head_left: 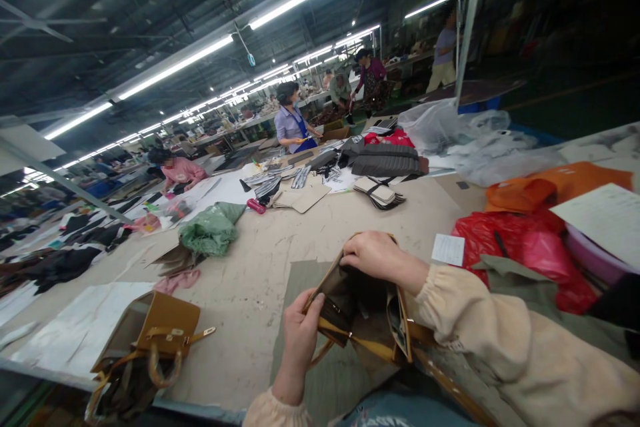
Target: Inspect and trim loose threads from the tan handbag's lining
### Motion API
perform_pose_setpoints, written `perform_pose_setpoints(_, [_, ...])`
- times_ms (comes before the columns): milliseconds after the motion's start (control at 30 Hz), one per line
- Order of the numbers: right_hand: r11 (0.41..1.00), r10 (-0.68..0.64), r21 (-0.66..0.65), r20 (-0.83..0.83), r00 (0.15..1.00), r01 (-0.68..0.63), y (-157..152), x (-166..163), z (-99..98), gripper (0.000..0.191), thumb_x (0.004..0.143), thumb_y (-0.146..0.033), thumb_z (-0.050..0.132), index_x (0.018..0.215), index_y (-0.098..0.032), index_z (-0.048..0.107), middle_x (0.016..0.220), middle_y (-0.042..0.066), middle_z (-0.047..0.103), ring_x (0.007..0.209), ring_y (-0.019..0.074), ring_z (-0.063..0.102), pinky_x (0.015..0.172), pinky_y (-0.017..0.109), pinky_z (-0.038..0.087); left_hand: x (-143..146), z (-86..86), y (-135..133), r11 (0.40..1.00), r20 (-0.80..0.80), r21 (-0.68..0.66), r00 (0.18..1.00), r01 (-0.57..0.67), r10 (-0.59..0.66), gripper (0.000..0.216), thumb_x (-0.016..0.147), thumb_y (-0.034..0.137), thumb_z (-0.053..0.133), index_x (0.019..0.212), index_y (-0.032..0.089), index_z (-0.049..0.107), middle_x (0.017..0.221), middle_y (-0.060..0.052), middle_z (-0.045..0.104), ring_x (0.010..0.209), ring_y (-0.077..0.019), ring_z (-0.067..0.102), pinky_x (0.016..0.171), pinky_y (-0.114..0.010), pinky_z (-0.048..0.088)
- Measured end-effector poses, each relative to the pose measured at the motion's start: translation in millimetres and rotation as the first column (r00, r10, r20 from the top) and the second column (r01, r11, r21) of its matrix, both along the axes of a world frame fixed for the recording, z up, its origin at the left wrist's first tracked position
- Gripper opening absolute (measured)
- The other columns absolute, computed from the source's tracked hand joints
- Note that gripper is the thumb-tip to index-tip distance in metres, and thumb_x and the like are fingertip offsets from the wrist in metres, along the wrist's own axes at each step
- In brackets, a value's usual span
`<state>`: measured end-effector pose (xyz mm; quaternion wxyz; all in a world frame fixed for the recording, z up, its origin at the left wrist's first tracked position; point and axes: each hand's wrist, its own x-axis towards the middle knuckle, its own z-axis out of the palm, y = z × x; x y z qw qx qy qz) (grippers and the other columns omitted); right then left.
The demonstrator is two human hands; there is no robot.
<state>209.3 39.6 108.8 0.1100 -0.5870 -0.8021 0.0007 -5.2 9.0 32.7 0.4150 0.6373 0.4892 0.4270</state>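
Note:
An unfinished brown handbag [357, 303] with tan edges and straps stands tilted in front of me, its mouth open and its dark lining showing. My left hand [299, 333] pinches the bag's left rim, thumb inside and fingers outside. Across the far rim bends my right hand [377, 257], its fingers closed over the edge and partly hidden. A grey-green cloth [300, 293] lies beneath the bag. To the left, near the table's front edge, rests a second brown handbag [167, 320] with looped handles and a metal-tipped strap.
A green plastic bag [213, 228] sits on the table [245, 280] at left. Bundled pieces [377, 192] and grey stacks [385, 159] lie toward the back. Red plastic bags [480, 243] and an orange cloth [555, 187] crowd the right. Co-workers [293, 121] stand beyond.

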Motion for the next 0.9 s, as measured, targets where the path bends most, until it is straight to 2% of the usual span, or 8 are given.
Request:
perform_pose_setpoints(467, [0.996, -0.088, -0.001, -0.020, 0.996, 0.088, -5.0, -2.0, 3.5, 0.026, 0.082, -0.045, 0.052, 0.079, -0.026, 0.069, 0.082, 0.001, 0.069, 0.075, 0.0183, 0.061, 0.060, 0.025, 0.039, 0.2, -2.1, -0.9, 1.000, 0.010, 0.010, 1.000, 0.019, -0.019, 0.028, 0.079, 0.039, 0.058, 0.086, 0.013, 0.066, 0.072, -0.002, 0.067, 0.067, -0.0150, 0.060, 0.061, -0.021, 0.047])
perform_pose_setpoints(633, [0.996, -0.087, -0.029, -0.034, 0.996, 0.086, -5.5, 1.2, 4.0, 0.023, 0.080, -0.045, 0.056, 0.075, -0.026, 0.069, 0.079, 0.000, 0.069, 0.072, 0.0171, 0.061, 0.057, 0.024, 0.037, 1.6, -1.4, -2.4, 1.000, -0.006, 0.005, 1.000, 0.014, -0.014, 0.027, 0.079, 0.040, 0.056, 0.082, 0.013, 0.063, 0.066, -0.001, 0.064, 0.061, -0.0130, 0.057, 0.056, -0.020, 0.045])
perform_pose_setpoints(700, [0.999, -0.021, -0.028, -0.064, 0.998, 0.020, -6.1, 5.6, 4.2, 0.018, 0.080, -0.040, 0.058, 0.078, -0.027, 0.069, 0.082, -0.001, 0.069, 0.073, 0.0164, 0.060, 0.059, 0.024, 0.038, 1.5, -0.9, -2.6, 1.000, -0.008, 0.009, 1.000, 0.005, -0.005, 0.025, 0.079, 0.038, 0.057, 0.084, 0.015, 0.064, 0.069, 0.000, 0.065, 0.064, -0.0133, 0.059, 0.058, -0.020, 0.046])
perform_pose_setpoints(767, [0.994, 0.107, -0.010, -0.098, 0.989, -0.108, -7.9, 10.7, 5.3, 0.014, 0.082, -0.035, 0.057, 0.082, -0.027, 0.069, 0.085, -0.001, 0.068, 0.078, 0.0158, 0.060, 0.063, 0.023, 0.040, 1.1, 0.0, -2.7, 1.000, -0.003, 0.027, 1.000, -0.011, 0.011, 0.025, 0.078, 0.036, 0.058, 0.091, 0.016, 0.065, 0.078, -0.001, 0.068, 0.072, -0.0146, 0.061, 0.065, -0.022, 0.047])
perform_pose_setpoints(900, [0.936, 0.349, 0.009, -0.164, 0.922, -0.353, -16.9, 14.9, 12.6, 0.019, 0.085, -0.036, 0.055, 0.085, -0.024, 0.069, 0.089, 0.001, 0.066, 0.082, 0.0150, 0.059, 0.072, 0.024, 0.041, 1.8, 3.5, -4.7, 0.999, 0.010, 0.036, 1.000, 0.011, -0.011, 0.028, 0.074, 0.029, 0.062, 0.100, 0.018, 0.064, 0.089, -0.002, 0.069, 0.081, -0.0159, 0.061, 0.075, -0.024, 0.048])
